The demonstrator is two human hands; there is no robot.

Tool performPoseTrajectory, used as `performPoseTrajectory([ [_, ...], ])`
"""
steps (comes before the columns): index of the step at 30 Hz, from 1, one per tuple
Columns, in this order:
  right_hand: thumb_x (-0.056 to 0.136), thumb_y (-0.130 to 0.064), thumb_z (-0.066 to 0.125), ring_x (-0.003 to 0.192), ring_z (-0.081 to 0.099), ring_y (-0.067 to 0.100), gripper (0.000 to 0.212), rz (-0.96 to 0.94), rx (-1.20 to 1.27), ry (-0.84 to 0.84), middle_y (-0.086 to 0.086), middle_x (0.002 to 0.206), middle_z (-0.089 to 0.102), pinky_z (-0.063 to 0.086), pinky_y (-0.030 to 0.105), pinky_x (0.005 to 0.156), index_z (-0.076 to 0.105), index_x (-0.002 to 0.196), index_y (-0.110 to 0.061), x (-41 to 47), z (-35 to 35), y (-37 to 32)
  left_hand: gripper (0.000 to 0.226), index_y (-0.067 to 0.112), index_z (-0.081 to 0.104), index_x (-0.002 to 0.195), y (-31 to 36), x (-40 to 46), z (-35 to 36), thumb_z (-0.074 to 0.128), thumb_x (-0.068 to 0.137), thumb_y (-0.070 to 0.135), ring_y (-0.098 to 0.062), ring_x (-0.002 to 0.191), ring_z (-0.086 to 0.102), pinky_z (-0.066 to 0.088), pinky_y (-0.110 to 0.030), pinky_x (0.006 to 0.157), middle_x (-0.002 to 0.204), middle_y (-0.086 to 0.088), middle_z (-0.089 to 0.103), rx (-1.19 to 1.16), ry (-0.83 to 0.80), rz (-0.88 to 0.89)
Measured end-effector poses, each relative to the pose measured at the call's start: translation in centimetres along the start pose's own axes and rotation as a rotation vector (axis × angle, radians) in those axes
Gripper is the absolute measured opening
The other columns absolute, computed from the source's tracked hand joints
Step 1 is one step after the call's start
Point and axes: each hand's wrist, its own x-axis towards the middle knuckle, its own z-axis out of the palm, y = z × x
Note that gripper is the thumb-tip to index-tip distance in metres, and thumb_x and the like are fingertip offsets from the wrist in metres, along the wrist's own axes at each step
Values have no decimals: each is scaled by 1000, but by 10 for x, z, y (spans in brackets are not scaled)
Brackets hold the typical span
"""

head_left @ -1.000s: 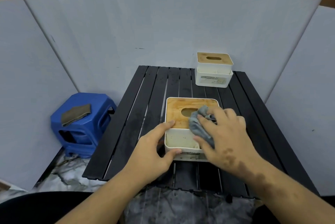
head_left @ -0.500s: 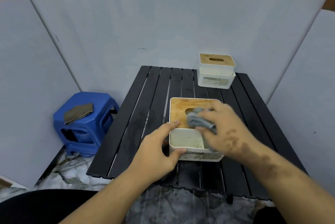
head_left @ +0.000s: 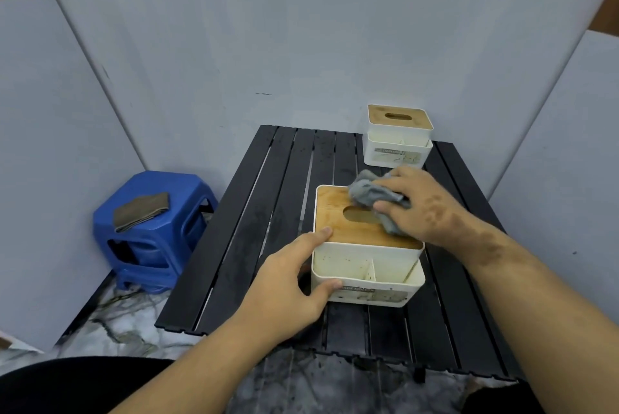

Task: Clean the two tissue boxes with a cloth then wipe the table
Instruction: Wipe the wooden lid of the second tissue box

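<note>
Bamboo lid of the near tissue box (head_left: 366,246), mid-table (head_left: 254,229): right hand (head_left: 418,206) grips the grey cloth (head_left: 375,196) at its far edge; left hand (head_left: 294,283) clasps the box's left side. Advise firm bracing, overlapping strokes; stained front compartments need attention.

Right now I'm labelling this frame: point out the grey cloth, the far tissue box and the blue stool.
grey cloth (head_left: 370,194), head view, bunched middle.
far tissue box (head_left: 397,154), head view, front wall.
blue stool (head_left: 181,191), head view, bare seat top.
</note>
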Motion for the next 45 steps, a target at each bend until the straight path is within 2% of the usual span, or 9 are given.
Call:
performPoseTrajectory([
  [4, 95, -40, 59, 117, 50, 26, 29, 116, -180, 88, -4, 119, 55, 45, 48, 99, 59, 124, -41, 14, 10, -8, 74, 30, 52, 149, 0, 1, 1, 87, 84, 22, 11, 117, 60, 48, -6, 94, 128, 24, 64, -9, -11, -2],
  [11, 94, -33, 64, 112, 47, 20, 30, -201, -108, -72, -13, 119, 53, 39, 49, 99, 62, 120, -48, 25, 21, -37, 76, 31, 51, 150, -1, 2, 1, 83, 81, 38, 3, 115, 64, 55, -20, 97, 126, 25, 64, 45, 1, 0],
  [15, 96, -29, 61, 110, 50, 20, 24, -19, -114, -22, -10, 113, 56, 38, 38, 87, 65, 117, -41, 24, -3, -7, 75, 31, 50, 150, 0, 3, 4, 80, 82, 41, 0, 119, 62, 55, -25, 100, 128, 25, 63, 54, -3, 15],
  [17, 98, -31, 57, 111, 48, 22, 27, 19, -240, 12, -7, 118, 55, 42, 41, 90, 60, 122, -42, 27, 7, -22, 75, 30, 50, 150, 1, 4, 5, 78, 82, 44, -1, 119, 62, 55, -27, 100, 127, 25, 62, 83, -13, 24],
  [23, 98, -28, 56, 114, 44, 21, 32, -235, -184, -74, -10, 126, 51, 37, 47, 98, 59, 124, -47, 35, 32, -54, 76, 27, 52, 150, 3, 4, 4, 75, 81, 47, 0, 115, 61, 53, -20, 98, 123, 28, 57, 149, 9, 41],
  [27, 94, -20, 64, 112, 50, 18, 32, -56, -158, -113, -15, 114, 55, 40, 37, 93, 67, 112, -46, 35, -5, -9, 75, 31, 48, 152, 2, 3, 5, 73, 83, 46, -2, 123, 59, 53, -26, 103, 134, 21, 60, 159, 1, 42],
  [31, 95, -21, 63, 117, 52, 24, 29, 88, -163, -65, -8, 119, 57, 43, 49, 101, 66, 114, -42, 31, -11, 4, 75, 31, 47, 152, 0, 4, 5, 72, 84, 49, -5, 130, 57, 53, -31, 106, 141, 17, 60, 179, -9, 44],
  [38, 99, -26, 55, 115, 44, 21, 34, -259, -139, -55, -12, 128, 53, 35, 48, 100, 60, 124, -48, 27, 33, -49, 74, 25, 52, 150, 3, 4, 5, 74, 82, 48, -2, 116, 61, 54, -27, 99, 131, 17, 63, 209, 22, 49],
  [45, 97, -32, 58, 117, 48, 22, 31, 12, -229, 22, -13, 123, 54, 40, 47, 100, 56, 125, -46, 23, 2, 9, 75, 30, 47, 152, 0, 3, 6, 71, 84, 51, -10, 129, 59, 54, -32, 104, 139, 14, 63, 236, 12, 56],
])
